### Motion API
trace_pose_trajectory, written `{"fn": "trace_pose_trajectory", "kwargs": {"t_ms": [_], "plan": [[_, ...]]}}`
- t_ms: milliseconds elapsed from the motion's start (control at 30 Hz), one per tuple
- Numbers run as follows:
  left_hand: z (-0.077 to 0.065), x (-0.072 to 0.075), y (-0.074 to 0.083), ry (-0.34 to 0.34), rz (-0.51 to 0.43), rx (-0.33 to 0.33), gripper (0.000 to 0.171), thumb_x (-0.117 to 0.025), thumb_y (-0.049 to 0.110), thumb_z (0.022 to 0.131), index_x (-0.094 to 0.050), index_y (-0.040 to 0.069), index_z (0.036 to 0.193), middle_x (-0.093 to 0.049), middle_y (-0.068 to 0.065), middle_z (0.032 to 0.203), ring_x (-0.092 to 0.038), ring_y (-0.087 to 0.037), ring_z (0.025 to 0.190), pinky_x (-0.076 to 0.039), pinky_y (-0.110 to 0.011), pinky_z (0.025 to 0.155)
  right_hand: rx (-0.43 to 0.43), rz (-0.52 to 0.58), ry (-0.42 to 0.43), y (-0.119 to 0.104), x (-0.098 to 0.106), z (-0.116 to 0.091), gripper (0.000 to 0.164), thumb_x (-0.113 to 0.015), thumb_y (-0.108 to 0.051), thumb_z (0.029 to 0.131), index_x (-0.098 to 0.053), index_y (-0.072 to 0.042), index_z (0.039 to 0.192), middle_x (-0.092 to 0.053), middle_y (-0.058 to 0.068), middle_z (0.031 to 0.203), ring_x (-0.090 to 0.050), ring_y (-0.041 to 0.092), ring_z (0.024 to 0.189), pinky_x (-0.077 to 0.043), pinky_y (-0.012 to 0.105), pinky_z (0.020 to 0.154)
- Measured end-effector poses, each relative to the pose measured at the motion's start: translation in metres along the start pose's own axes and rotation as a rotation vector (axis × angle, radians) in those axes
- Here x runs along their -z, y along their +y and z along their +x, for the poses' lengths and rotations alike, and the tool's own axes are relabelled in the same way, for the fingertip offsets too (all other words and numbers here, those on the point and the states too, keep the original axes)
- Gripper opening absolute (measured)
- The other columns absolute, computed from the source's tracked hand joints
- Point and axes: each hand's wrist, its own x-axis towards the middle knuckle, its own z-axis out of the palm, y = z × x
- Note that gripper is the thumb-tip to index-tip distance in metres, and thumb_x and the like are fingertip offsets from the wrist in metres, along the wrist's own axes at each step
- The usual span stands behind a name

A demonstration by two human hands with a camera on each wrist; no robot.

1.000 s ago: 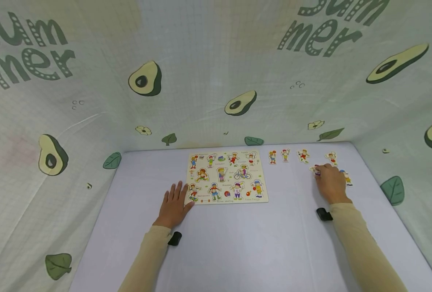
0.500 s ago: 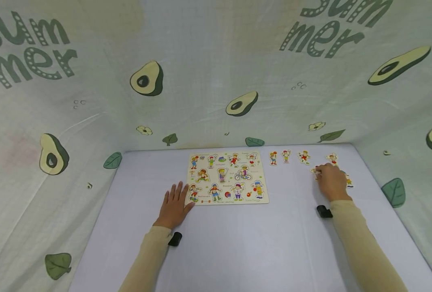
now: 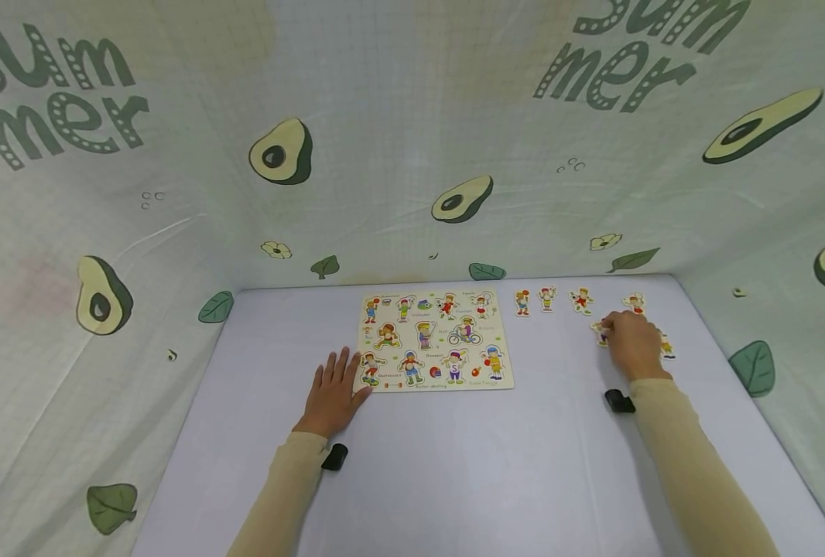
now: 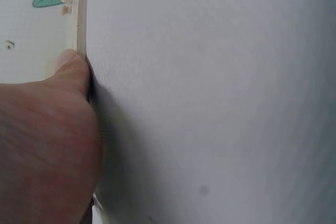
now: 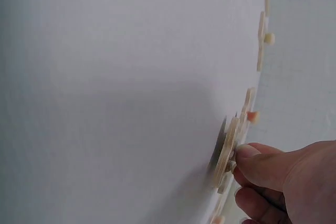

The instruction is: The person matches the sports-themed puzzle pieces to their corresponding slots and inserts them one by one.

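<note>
My right hand point(image 3: 633, 344) pinches a small wooden puzzle piece point(image 3: 600, 333) between thumb and fingers at the right of the table. In the right wrist view the thumb and fingers meet at the knob side of this piece point(image 5: 227, 153), seen edge-on with a dark shadow beside it. My left hand point(image 3: 330, 394) lies flat with fingers spread at the left edge of the puzzle board point(image 3: 447, 384), printed with children playing sports. Up close, the left thumb point(image 4: 71, 69) touches the board's edge point(image 4: 82, 14).
More knobbed pieces lie to the right of the board: one with a raised ball point(image 3: 522, 302), one beside it point(image 3: 547, 299) and a soccer figure point(image 3: 581, 300). Another piece point(image 3: 634, 302) lies beyond my right hand, and one point(image 3: 667, 346) is partly hidden behind it. Avocado-print cloth point(image 3: 378, 155) hangs behind the table.
The pinched piece has shifted and turned slightly in my right fingers, showing more of its face. My left hand and the board stay in place.
</note>
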Motion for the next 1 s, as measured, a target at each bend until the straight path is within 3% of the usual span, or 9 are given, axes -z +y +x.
{"fn": "trace_pose_trajectory", "kwargs": {"t_ms": [167, 500, 667, 1000], "plan": [[-0.001, 0.002, 0.000, -0.018, 0.000, 0.011, 0.077, -0.054, 0.044, 0.109, -0.025, 0.002, 0.167, -0.016, -0.024, 0.175, -0.011, -0.048, 0.161, -0.013, -0.065, 0.128, 0.060, 0.026, 0.049, -0.014, -0.001, -0.006, 0.010, -0.073, 0.007, 0.092, -0.073, 0.011, 0.101, -0.069, 0.029, 0.093, -0.067, 0.050, 0.085, -0.053, 0.060, 0.070], [-0.003, 0.016, 0.012, -0.058, -0.009, 0.044, 0.073, -0.057, 0.038, 0.110, -0.028, 0.001, 0.166, -0.017, -0.025, 0.174, -0.012, -0.048, 0.161, -0.013, -0.064, 0.129, 0.143, 0.053, 0.079, -0.058, -0.002, -0.015, 0.012, -0.076, 0.006, 0.090, -0.075, 0.007, 0.102, -0.072, 0.026, 0.097, -0.066, 0.047, 0.090, -0.050, 0.060, 0.077], [-0.002, 0.013, 0.011, -0.051, -0.008, 0.035, 0.074, -0.058, 0.037, 0.109, -0.028, 0.001, 0.166, -0.017, -0.025, 0.174, -0.012, -0.049, 0.161, -0.014, -0.064, 0.128, 0.201, 0.073, 0.100, -0.082, -0.008, -0.021, 0.012, -0.079, 0.006, 0.089, -0.076, 0.006, 0.100, -0.073, 0.023, 0.097, -0.068, 0.043, 0.090, -0.052, 0.058, 0.078], [0.000, 0.008, 0.007, -0.042, 0.006, 0.029, 0.075, -0.057, 0.040, 0.109, -0.027, 0.001, 0.166, -0.017, -0.026, 0.174, -0.013, -0.049, 0.160, -0.014, -0.065, 0.128, 0.261, 0.078, 0.045, -0.129, -0.023, -0.033, 0.014, -0.082, 0.003, 0.089, -0.076, 0.002, 0.102, -0.074, 0.016, 0.099, -0.068, 0.036, 0.092, -0.054, 0.051, 0.084]]}}
